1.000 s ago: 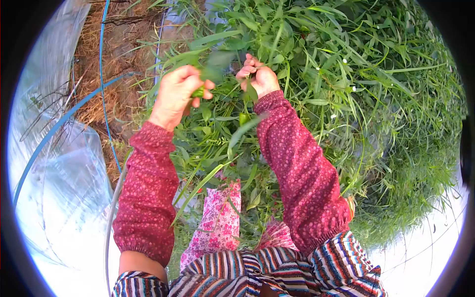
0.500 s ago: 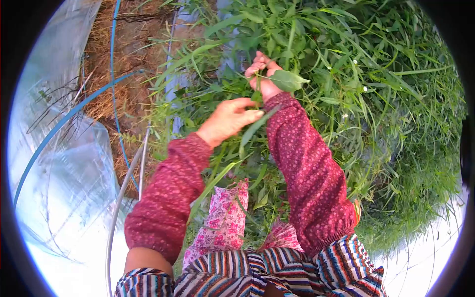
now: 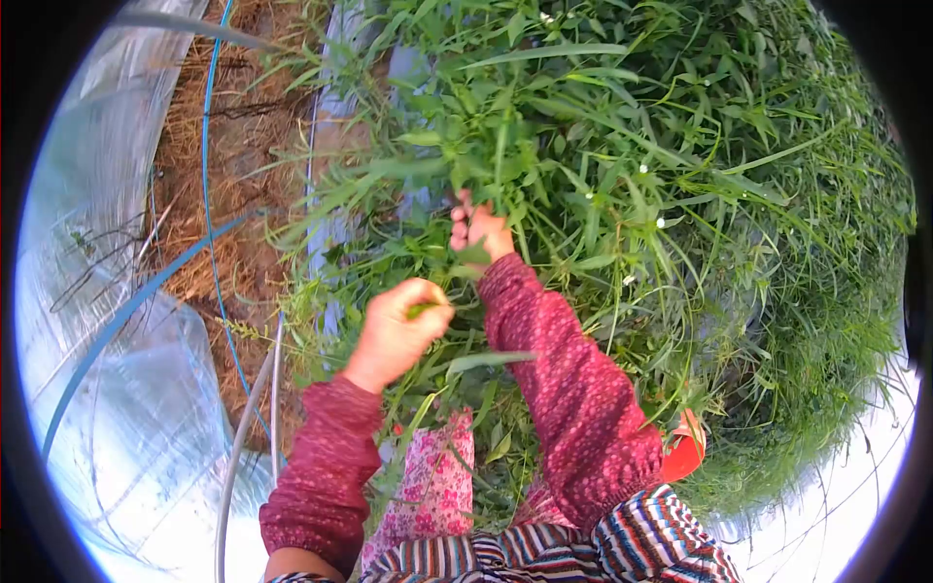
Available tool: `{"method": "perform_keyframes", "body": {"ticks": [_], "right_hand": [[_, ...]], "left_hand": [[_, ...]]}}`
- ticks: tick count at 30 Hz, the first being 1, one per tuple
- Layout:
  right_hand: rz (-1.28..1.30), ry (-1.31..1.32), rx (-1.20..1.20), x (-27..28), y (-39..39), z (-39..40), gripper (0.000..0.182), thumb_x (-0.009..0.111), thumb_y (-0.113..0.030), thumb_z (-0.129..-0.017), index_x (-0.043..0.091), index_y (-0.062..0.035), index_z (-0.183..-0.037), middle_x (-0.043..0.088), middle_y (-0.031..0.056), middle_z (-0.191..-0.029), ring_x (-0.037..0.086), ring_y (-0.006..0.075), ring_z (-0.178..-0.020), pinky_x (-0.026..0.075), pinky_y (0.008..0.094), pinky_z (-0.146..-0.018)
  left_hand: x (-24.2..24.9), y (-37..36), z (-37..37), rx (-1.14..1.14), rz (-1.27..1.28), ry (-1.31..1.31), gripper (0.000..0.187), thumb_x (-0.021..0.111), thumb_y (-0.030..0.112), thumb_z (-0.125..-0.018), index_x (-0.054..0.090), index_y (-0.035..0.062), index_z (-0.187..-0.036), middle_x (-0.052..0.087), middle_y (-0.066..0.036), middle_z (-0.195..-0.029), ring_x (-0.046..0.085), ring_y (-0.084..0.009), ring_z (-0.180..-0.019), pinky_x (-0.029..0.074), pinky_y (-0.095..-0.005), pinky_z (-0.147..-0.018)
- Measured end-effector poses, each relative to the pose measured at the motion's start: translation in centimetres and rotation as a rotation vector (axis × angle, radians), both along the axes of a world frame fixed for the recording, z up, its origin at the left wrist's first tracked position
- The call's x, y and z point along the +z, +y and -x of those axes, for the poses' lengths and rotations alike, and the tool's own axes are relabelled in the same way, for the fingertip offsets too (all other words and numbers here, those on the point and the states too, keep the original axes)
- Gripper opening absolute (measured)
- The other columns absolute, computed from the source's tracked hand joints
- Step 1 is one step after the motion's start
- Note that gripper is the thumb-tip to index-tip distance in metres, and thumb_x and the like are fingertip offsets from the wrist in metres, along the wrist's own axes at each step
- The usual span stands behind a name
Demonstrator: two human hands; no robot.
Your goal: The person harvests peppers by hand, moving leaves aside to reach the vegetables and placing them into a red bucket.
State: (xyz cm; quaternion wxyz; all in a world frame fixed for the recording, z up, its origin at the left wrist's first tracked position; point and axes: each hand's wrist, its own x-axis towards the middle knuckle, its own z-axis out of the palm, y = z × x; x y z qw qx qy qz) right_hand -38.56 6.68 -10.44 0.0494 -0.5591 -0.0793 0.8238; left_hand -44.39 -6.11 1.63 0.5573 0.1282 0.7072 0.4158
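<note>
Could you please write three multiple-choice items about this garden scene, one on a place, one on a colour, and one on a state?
1. Where is the right hand?
A. In the leafy plants
B. On the straw
C. On the plastic sheet

2. What colour is the thin hose over the straw?
A. Red
B. Blue
C. Yellow

3. How is the left hand?
A. Flat open
B. Out of view
C. Closed on a small green piece

Answers: 1 A, its fingers reach among stems; 2 B, a blue line crosses the straw; 3 C, curled fingers pinch something green.
</note>
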Motion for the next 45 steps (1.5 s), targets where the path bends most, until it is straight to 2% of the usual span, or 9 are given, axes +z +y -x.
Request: {"method": "perform_keyframes", "body": {"ticks": [5,6,8,11,14,23,35,40,45], "right_hand": [[-0.184,-0.100,0.301,-3.1,-1.8,-0.5,0.027,0.036,-0.025,-0.099,0.043,-0.0090,-0.119,0.060,0.0052,-0.089,0.059,0.0155,-0.071,0.052,0.0298,-0.064],[-0.662,-0.203,0.904,-3.8,-2.2,-0.5,0.029,0.040,-0.024,-0.098,0.041,-0.0080,-0.122,0.061,0.0058,-0.094,0.060,0.0187,-0.076,0.052,0.0316,-0.068],[-0.845,-0.304,0.896,-0.8,-1.7,-1.4,0.067,0.056,-0.033,-0.087,0.029,0.0028,-0.136,0.056,0.0283,-0.112,0.055,0.0442,-0.101,0.044,0.0437,-0.089],[-0.472,0.189,0.299,3.3,-1.8,-1.8,0.059,0.056,-0.034,-0.090,0.036,-0.0017,-0.134,0.059,0.0142,-0.113,0.061,0.0221,-0.091,0.049,0.0327,-0.078],[-0.234,0.354,0.590,5.6,-1.6,-3.3,0.040,0.057,-0.039,-0.090,0.054,-0.0056,-0.112,0.058,0.0019,-0.092,0.055,0.0077,-0.078,0.047,0.0243,-0.060],[-0.879,0.400,1.029,3.2,-4.2,-7.0,0.027,0.053,-0.027,-0.092,0.056,-0.0043,-0.078,0.056,0.0018,-0.069,0.059,0.0138,-0.067,0.045,0.0315,-0.058],[-0.467,-0.096,0.261,1.0,-6.3,-8.4,0.020,0.054,-0.017,-0.090,0.055,-0.0019,-0.076,0.050,-0.0022,-0.066,0.046,0.0079,-0.063,0.040,0.0274,-0.057],[-0.727,0.057,1.352,3.3,-6.0,-9.4,0.044,0.053,-0.030,-0.088,0.047,-0.0033,-0.123,0.063,0.0214,-0.091,0.063,0.0336,-0.087,0.049,0.0430,-0.077],[-1.006,0.114,1.456,9.0,-2.6,-9.0,0.054,0.059,-0.031,-0.083,0.046,-0.0010,-0.125,0.057,0.0204,-0.113,0.059,0.0334,-0.098,0.047,0.0412,-0.084]], "left_hand": [[0.5,1.6,6.3,0.025,0.226,0.061,0.007,0.059,0.004,-0.084,0.060,0.0024,-0.091,0.063,-0.001,-0.086,0.057,-0.0075,-0.072,0.050,-0.0235,-0.062],[0.1,1.8,6.3,0.015,0.227,0.060,0.007,0.059,0.004,-0.084,0.060,0.0024,-0.091,0.063,-0.001,-0.086,0.057,-0.0075,-0.072,0.050,-0.0235,-0.062],[-1.0,1.8,5.8,-0.225,0.160,0.351,0.016,0.062,0.004,-0.082,0.057,0.0030,-0.097,0.062,-0.001,-0.088,0.057,-0.0085,-0.076,0.049,-0.0255,-0.068],[-3.6,1.2,4.5,-0.151,0.026,0.066,0.022,0.064,0.004,-0.080,0.053,0.0035,-0.098,0.061,-0.002,-0.088,0.058,-0.0110,-0.081,0.048,-0.0271,-0.073],[-2.5,2.6,3.3,-0.348,0.007,0.305,0.026,0.068,0.009,-0.076,0.047,0.0033,-0.090,0.059,-0.009,-0.080,0.059,-0.0201,-0.078,0.048,-0.0329,-0.070],[-0.9,3.7,4.7,-0.998,0.207,0.370,0.031,0.066,0.022,-0.076,0.047,0.0018,-0.090,0.060,-0.021,-0.077,0.060,-0.0404,-0.077,0.047,-0.0464,-0.064],[2.4,6.7,2.3,-1.046,0.094,-0.026,0.063,0.065,0.011,-0.075,0.039,0.0053,-0.131,0.065,-0.012,-0.077,0.064,-0.0297,-0.075,0.049,-0.0369,-0.071],[-1.3,9.7,4.0,-0.955,-0.035,0.422,0.066,0.058,0.008,-0.076,0.034,0.0090,-0.137,0.064,-0.010,-0.077,0.064,-0.0247,-0.079,0.048,-0.0361,-0.077],[-7.4,16.6,-0.3,-1.579,0.297,0.802,0.073,0.052,0.003,-0.074,0.027,0.0147,-0.142,0.065,-0.015,-0.088,0.064,-0.0310,-0.084,0.051,-0.0392,-0.071]]}}
